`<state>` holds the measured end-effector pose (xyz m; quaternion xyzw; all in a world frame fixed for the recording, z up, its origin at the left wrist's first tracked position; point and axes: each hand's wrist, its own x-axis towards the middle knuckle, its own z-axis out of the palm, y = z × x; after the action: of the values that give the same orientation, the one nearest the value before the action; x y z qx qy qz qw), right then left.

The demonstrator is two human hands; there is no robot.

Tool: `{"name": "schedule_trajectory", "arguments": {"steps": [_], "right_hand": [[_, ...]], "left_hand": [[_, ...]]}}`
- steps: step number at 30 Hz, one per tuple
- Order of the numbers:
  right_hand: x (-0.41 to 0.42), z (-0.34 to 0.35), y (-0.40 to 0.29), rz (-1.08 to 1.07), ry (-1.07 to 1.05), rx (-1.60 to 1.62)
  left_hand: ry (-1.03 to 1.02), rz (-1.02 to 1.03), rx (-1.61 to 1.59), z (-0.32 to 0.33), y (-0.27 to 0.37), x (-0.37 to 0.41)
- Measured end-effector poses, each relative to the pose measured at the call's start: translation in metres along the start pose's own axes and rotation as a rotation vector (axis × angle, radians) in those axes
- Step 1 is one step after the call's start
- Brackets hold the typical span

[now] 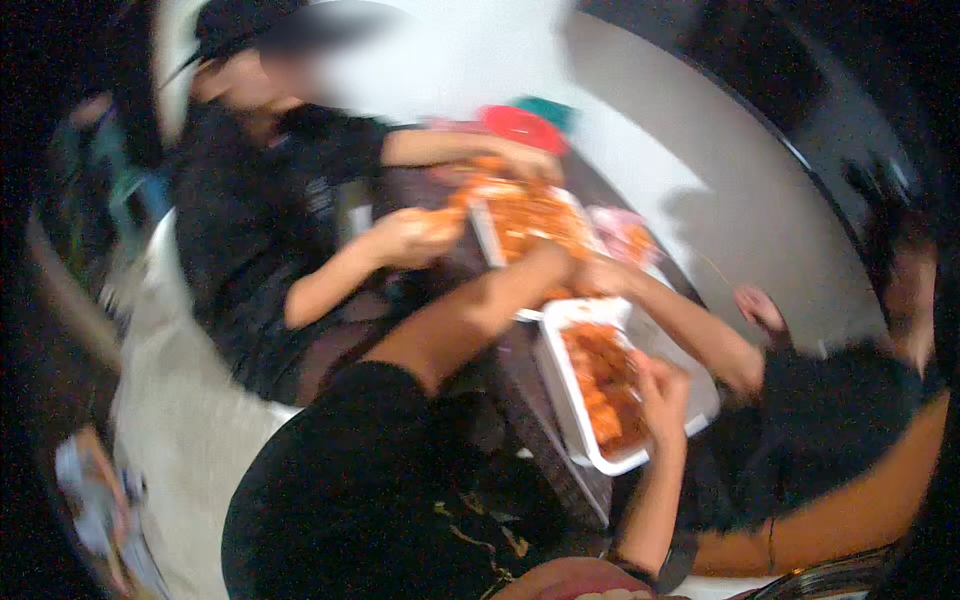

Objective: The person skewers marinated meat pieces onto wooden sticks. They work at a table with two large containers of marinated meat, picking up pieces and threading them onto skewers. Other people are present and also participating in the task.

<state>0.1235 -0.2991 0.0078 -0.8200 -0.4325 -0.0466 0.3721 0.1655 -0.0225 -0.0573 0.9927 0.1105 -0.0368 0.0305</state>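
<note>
My left hand (553, 259) reaches over the near end of a far white tray (486, 234) filled with orange-red food pieces (525, 217). Its fingers are blurred and overlap a co-worker's hand. My right hand (661, 386) is at the right rim of a nearer white tray (559, 390), fingertips bent over the edge; whether they grip the rim or food is unclear. Inside this tray lie orange pieces (596, 401) in dark red sauce. Both trays rest on a dark table (525, 390).
A co-worker in black at the left holds orange food (442, 221) and reaches into the far tray. Another person's arm (690, 322) comes from the right. Beyond are a red round lid or bowl (521, 129), a green item (546, 111) and a pinkish plastic bag (619, 232).
</note>
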Motion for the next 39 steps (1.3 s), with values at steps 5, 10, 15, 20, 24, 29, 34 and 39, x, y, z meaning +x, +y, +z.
{"name": "schedule_trajectory", "arguments": {"steps": [5, 10, 15, 20, 24, 29, 34, 39], "right_hand": [[-0.009, 0.008, 0.010, 0.031, 0.118, 0.388], [-0.014, 0.000, 0.003, -0.105, 0.152, 0.187], [-0.028, -0.001, -0.015, -0.081, 0.096, 0.099], [-0.031, -0.001, 0.012, -0.057, 0.147, 0.118], [-0.018, -0.001, -0.009, -0.056, -0.004, 0.088], [-0.035, -0.032, -0.006, 0.241, -0.305, 0.024], [-0.001, 0.008, -0.023, -0.004, -0.176, -0.073], [0.000, 0.014, -0.017, -0.053, -0.074, -0.152]], "left_hand": [[0.011, -0.119, 0.004, -0.008, -0.002, -0.010], [0.199, -0.369, -0.144, -0.003, -0.030, 0.015], [0.368, -0.522, -0.007, -0.005, -0.011, 0.005], [0.227, -0.418, 0.111, -0.012, -0.014, -0.022], [0.182, -0.431, 0.092, -0.001, -0.022, -0.020], [0.156, -0.278, 0.005, -0.014, 0.002, -0.034], [0.090, -0.468, -0.011, -0.005, -0.020, -0.026], [0.012, -0.317, -0.021, -0.022, -0.010, -0.052]]}}
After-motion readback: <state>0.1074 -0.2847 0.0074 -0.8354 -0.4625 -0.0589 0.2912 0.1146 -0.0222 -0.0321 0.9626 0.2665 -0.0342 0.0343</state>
